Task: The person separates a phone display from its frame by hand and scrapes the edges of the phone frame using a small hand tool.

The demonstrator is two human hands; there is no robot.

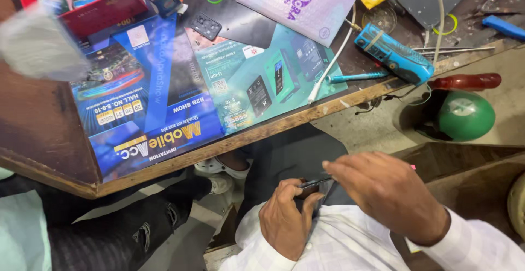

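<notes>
The left hand (285,220) grips a dark phone (313,186), fingers (292,190) curled over its edge. The right hand (385,191) rests right beside those fingers, touching the phone. Far above the fingers, a blue tool (392,54) lies on the wooden table (38,129).

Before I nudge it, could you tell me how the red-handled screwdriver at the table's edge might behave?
The red-handled screwdriver looks round-handled, so it would probably roll. It lies by the table edge above the green ball, so a push might drop it. It looks rigid and likely easy to grip.
</notes>
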